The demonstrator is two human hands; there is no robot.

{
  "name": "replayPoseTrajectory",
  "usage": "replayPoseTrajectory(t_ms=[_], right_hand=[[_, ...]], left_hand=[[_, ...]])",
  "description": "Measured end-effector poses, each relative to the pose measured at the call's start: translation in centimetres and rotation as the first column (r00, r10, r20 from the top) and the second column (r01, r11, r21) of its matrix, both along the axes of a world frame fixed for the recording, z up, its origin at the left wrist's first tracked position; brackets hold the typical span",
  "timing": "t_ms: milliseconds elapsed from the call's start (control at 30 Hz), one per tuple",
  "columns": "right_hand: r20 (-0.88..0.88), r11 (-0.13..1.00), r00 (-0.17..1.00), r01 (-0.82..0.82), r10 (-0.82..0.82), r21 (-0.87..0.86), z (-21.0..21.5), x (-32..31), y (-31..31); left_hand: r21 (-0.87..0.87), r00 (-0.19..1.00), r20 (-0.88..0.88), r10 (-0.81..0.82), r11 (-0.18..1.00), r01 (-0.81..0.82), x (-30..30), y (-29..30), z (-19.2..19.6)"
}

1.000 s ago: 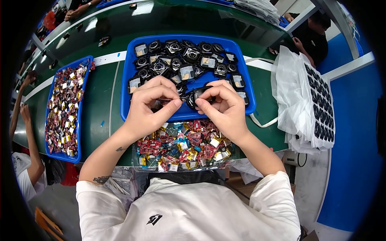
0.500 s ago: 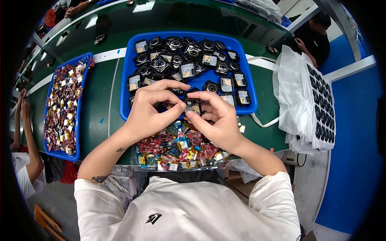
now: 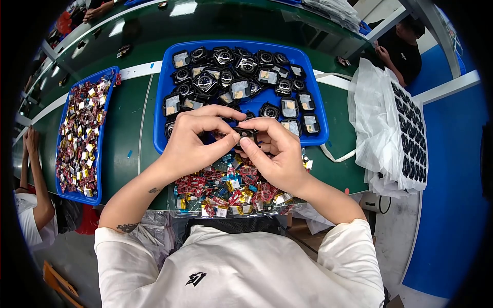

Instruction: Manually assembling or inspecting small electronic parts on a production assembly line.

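Green counter (image 3: 126, 118) with a pale strip running across it, other people working around the rim of the view. Far left, a co-worker's hands (image 3: 31, 139) are up past the counter's left end. Next comes a narrow blue tray (image 3: 101, 154) heaped with red boards and silver and yellow bits (image 3: 82, 136), set lengthwise, I'd guess to leave the middle free.

Then the left hand (image 3: 194, 134): thumb and fingers drawn in narrow, touching the left edge of a black case (image 3: 247, 133). Can't tell if they grip the case itself or some tiny part. That case is up in the air above the near edge of the big blue tray (image 3: 160, 95), which is loaded with black watch-like housings (image 3: 205, 82), some showing pale insides. Just below, by the counter's near edge, a clear tray (image 3: 178, 213) is full of loose parts (image 3: 249, 180), probably parked there for a short reach.

Right hand (image 3: 277, 146) has the case's right side, thumb on top and fingers curled around, seemingly to steady it. Over by the counter's right end: white sheets (image 3: 374, 123) stacked with rows of black pieces (image 3: 411, 128), plus a co-worker in black (image 3: 405, 55) beyond.
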State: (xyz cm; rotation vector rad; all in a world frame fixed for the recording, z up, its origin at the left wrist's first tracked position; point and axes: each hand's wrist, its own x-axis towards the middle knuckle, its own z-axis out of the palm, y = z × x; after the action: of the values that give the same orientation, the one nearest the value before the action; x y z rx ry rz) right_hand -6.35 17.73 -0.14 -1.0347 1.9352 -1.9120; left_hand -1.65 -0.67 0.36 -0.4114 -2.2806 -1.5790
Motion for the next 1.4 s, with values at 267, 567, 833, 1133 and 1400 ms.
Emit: replayPoseTrajectory(t_ms=[267,567,833,1133,1400], right_hand=[[-0.002,0.999,1.0,0.023,-0.023,-0.034,-0.4,0.1,0.2],[0.139,0.983,0.989,0.07,-0.047,-0.169,0.4,-0.7,0.9],[0.152,0.974,0.985,0.11,-0.08,-0.2,0.5,-0.6,0.9],[-0.119,0.97,0.986,0.086,-0.115,-0.23,-0.3,-0.7,0.8],[-0.23,0.973,0.961,0.106,-0.153,-0.203,-0.9,-0.8,0.7]], left_hand=[[0.003,1.0,-0.008,0.014,1.0,-0.014,0.6,0.8,-0.2],[-0.02,0.984,-0.165,0.06,0.998,-0.064,0.3,1.1,0.0],[-0.046,0.985,-0.147,0.089,0.994,-0.096,0.8,1.1,0.2],[0.158,0.991,0.121,-0.052,0.987,0.033,1.3,1.4,0.0],[0.326,0.951,0.288,-0.11,0.945,0.01,1.4,1.5,0.0]])
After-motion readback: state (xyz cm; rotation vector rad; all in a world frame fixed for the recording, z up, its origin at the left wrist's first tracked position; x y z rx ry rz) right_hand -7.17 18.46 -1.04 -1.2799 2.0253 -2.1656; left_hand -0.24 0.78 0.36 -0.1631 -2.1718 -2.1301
